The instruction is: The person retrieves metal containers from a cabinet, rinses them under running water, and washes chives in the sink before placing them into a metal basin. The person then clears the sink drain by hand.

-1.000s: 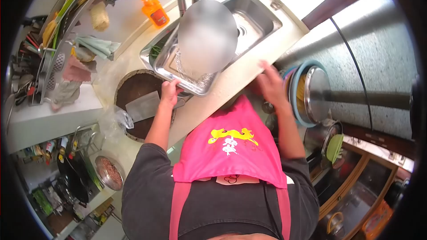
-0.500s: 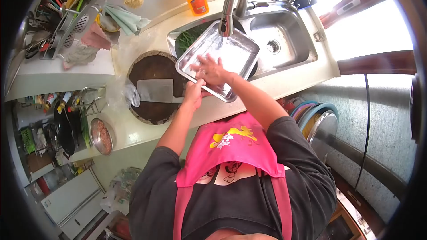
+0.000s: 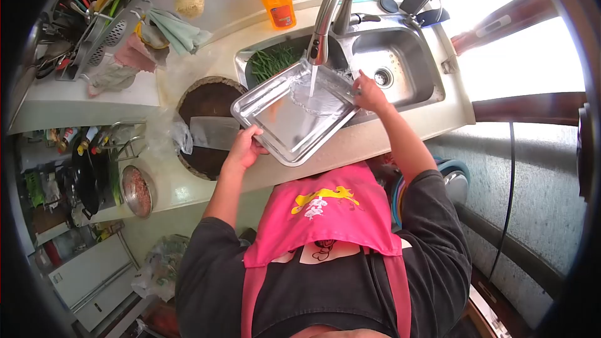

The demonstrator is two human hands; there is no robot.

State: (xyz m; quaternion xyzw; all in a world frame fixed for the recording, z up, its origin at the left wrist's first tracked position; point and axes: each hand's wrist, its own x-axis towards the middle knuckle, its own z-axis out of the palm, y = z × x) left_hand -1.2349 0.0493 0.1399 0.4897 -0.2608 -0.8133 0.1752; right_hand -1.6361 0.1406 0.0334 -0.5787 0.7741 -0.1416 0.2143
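Observation:
A rectangular metal tray [image 3: 285, 131] is tilted over the front edge of the sink, under the running faucet [image 3: 319, 47]. Water from the spout lands inside it and spreads. My left hand [image 3: 245, 149] grips the tray's near-left rim, thumb on top. On the opposite side, my right hand [image 3: 370, 92] is closed around the right rim. Long green vegetables [image 3: 273, 61] lie in the left basin, partly hidden behind the tray and faucet.
A round chopping board [image 3: 206, 103] with a cleaver [image 3: 213, 133] on it sits left of the tray. An orange bottle [image 3: 279, 6] stands behind the sink. The right basin [image 3: 400, 56] has a drain. A bowl of minced meat [image 3: 136, 191] is at far left.
My right hand has left the tray's inner surface and now holds its right rim. The tray has shifted toward me and slightly left, uncovering more greens.

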